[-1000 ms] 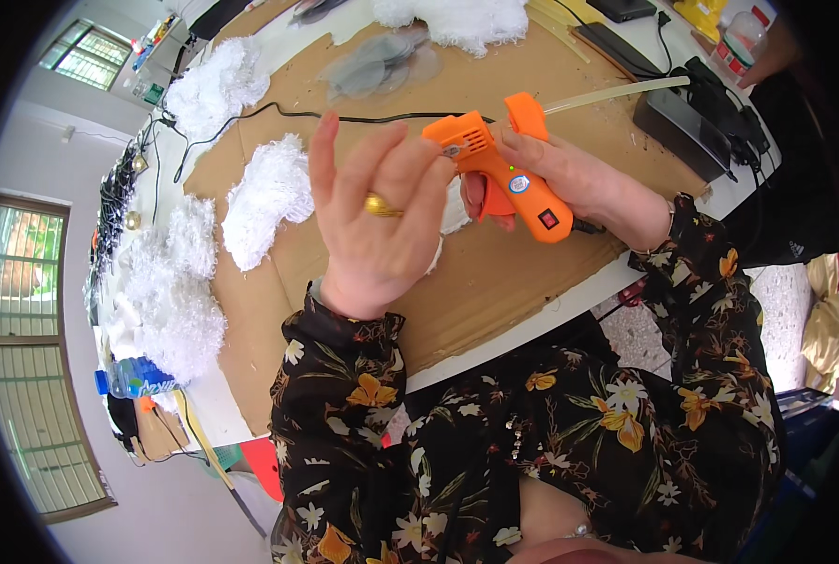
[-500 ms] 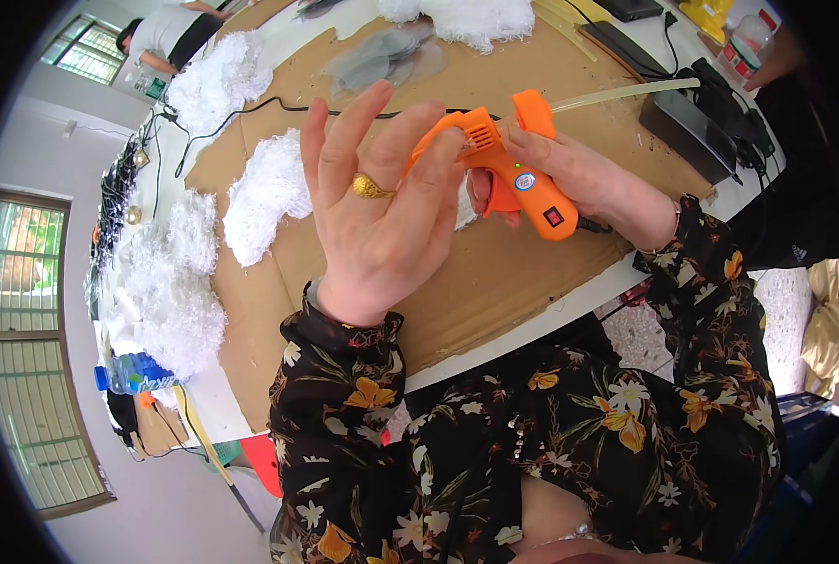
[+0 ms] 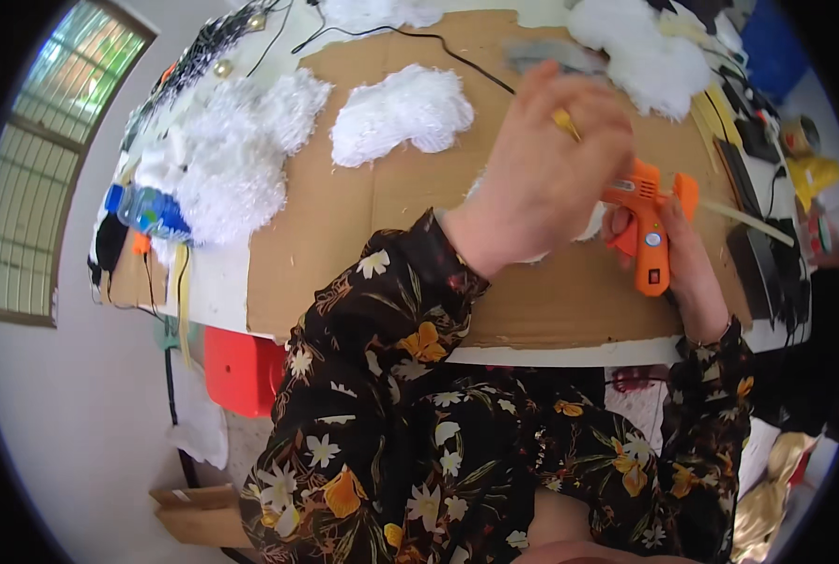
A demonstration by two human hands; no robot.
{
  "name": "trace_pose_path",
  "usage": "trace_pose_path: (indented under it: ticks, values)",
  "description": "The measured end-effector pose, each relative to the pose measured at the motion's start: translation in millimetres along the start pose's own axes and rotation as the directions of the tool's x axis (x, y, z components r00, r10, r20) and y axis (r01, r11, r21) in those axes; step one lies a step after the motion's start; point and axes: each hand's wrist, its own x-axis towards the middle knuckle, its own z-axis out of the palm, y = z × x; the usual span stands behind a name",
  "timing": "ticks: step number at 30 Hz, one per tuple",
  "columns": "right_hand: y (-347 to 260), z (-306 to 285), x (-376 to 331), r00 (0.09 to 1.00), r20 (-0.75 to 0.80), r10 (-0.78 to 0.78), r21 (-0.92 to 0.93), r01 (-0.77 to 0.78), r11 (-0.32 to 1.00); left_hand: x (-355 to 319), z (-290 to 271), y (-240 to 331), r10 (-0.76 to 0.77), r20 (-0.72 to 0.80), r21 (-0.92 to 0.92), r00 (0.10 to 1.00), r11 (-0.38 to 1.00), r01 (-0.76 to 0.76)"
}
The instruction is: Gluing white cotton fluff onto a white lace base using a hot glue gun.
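An orange hot glue gun [image 3: 652,252] is gripped by its handle in my right hand [image 3: 690,258]. A pale glue stick [image 3: 744,218] sticks out of its back end toward the right. My left hand [image 3: 546,179], with a gold ring, hangs over the cardboard by the front of the gun and covers the nozzle. Its fingers are bent and smeared by motion, so whether they hold anything is hidden. Partly behind this hand, a white piece [image 3: 593,224] shows on the cardboard. Farther left lies a fluffy white bundle [image 3: 401,117].
Brown cardboard [image 3: 344,235] covers much of the white table. A white fluffy pile [image 3: 213,169] and a bottle [image 3: 152,211] are at left. Grey sheer material [image 3: 546,54] and another white bundle [image 3: 640,61] lie at the back. A black box [image 3: 756,268] stands right.
My view has swung, so the table's left side shows more. The left hand's spread fingers are now bent and blurred. The glue gun stays in my right hand, now farther right in view.
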Motion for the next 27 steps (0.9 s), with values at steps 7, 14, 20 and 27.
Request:
trace_pose_path:
  ticks: [7,14,20,27]
  values:
    - [-0.9,-5.9,2.9,0.993,-0.035,-0.113,0.005,0.113,0.994,5.1,-85.8,-103.5,-0.41,-0.787,-0.233,0.46,0.889,0.394]
    - [0.1,-18.6,7.7,0.993,-0.082,-0.085,0.136,0.096,0.986,15.7,-124.1,-82.9,-0.413,-0.818,-0.308,0.399,0.902,0.301]
    - [-2.9,-28.7,-1.0,0.988,0.013,-0.157,0.114,0.154,0.981,42.6,-93.7,-16.6,-0.325,-0.671,-0.371,0.666,0.925,0.078]
    - [-6.0,-20.3,2.7,0.982,0.076,-0.175,0.092,0.168,0.982,35.8,-99.2,37.3,-0.16,-0.279,-0.611,0.947,0.79,-0.046]
